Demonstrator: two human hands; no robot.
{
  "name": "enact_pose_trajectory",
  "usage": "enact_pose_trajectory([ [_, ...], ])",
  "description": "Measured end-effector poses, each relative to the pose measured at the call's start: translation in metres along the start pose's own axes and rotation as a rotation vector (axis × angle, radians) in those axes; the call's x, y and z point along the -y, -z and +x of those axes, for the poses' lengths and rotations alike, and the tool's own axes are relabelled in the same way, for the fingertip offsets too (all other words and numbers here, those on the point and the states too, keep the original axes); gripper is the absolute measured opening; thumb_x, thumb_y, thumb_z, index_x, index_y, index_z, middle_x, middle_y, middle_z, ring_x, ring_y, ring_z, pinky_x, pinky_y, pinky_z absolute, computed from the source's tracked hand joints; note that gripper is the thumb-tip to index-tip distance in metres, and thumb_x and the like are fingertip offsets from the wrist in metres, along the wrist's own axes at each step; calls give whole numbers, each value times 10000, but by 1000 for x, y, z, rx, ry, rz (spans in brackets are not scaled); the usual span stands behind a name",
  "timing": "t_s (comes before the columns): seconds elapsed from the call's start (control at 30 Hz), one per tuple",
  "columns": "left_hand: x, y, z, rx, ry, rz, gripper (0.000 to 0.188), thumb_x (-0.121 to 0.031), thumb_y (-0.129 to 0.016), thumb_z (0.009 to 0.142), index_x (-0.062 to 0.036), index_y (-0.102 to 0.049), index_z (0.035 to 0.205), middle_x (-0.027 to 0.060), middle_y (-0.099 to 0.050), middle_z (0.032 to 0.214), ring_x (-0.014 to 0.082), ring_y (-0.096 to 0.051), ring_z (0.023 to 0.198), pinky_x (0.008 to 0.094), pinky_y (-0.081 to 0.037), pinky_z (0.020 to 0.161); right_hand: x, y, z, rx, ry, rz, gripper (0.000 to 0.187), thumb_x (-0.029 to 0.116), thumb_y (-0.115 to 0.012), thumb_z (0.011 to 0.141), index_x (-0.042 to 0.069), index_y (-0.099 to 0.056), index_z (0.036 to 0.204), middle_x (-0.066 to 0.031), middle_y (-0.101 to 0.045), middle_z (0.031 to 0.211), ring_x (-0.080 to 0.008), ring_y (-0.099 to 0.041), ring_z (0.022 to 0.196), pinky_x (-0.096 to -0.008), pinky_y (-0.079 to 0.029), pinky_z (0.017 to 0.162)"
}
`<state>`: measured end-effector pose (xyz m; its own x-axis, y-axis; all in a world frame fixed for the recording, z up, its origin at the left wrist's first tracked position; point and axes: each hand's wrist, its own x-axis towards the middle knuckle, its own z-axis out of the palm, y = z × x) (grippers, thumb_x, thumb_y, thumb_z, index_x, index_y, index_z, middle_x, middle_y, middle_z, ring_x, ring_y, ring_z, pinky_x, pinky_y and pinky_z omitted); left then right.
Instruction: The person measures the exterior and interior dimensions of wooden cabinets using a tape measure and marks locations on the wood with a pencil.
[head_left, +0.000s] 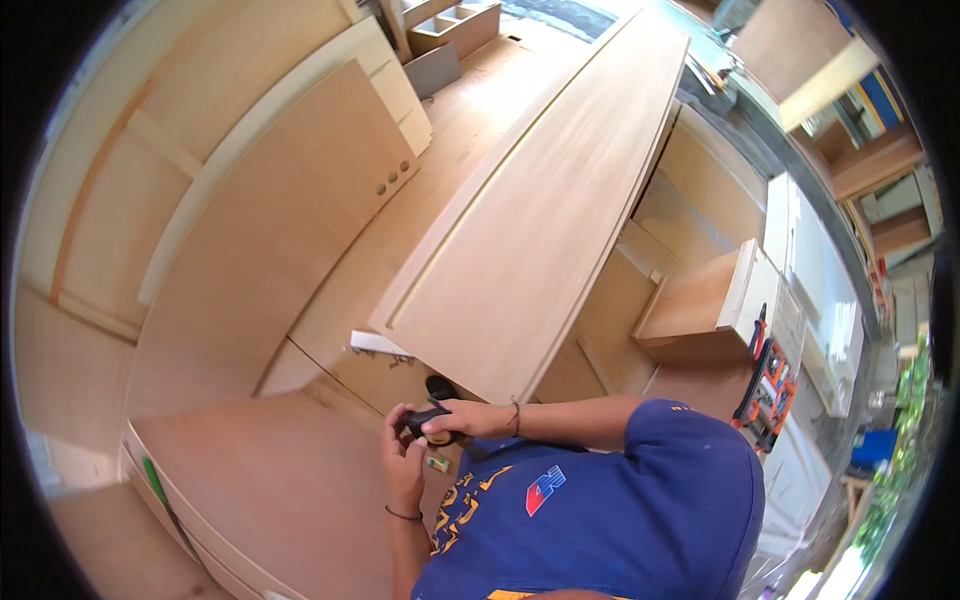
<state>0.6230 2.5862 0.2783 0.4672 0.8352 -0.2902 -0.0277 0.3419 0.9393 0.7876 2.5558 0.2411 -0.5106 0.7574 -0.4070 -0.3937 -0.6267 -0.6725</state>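
My left hand and my right hand meet in front of my body, fingers curled around a small black object with a round yellowish part. Its exact kind is too small to make out. Just beyond the hands a dark rounded shape shows at the near end of a long wooden panel. Below the fingers lies a small green and white piece, partly hidden by my shirt.
A white strip with screws sticks out by the long panel's near corner. Leftward stand a board with round holes and a low wooden panel bearing a green-handled tool. An orange and black tool tray and a wooden box are on the right.
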Motion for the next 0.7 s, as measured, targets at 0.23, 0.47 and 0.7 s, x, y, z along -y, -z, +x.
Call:
enact_pose_trajectory([
  [0.23, -54, 49, 88, 339, 111, -90, 276, 2, -596, 788, -30, -539, 1056, 45, -544, 942, 114, -518, 850, 236, -435, 746, 51, 10, 37, 263, -87, 580, 541, 554, -395, 832, 66, -572, 986, -102, -598, 765, -94, -406, 459, -203, -273, 366],
  [0.47, -110, 55, 176, 576, 172, -87, 234, 31, -624, 749, -48, -508, 936, 3, -540, 808, 83, -515, 759, 213, -422, 712, 108, -8, 68, -242, 356, 435, 404, 425, -388, 908, 78, -583, 978, -29, -595, 876, -102, -560, 705, -232, -471, 602],
  [0.7, -139, 91, 288, 662, 358, -59, 192, 6, -596, 777, -70, -469, 899, 5, -518, 808, 90, -504, 777, 214, -403, 730, 155, 10, 149, -630, 345, 43, 430, 439, -439, 899, 50, -578, 1019, -8, -581, 864, -65, -517, 808, -230, -429, 712],
])
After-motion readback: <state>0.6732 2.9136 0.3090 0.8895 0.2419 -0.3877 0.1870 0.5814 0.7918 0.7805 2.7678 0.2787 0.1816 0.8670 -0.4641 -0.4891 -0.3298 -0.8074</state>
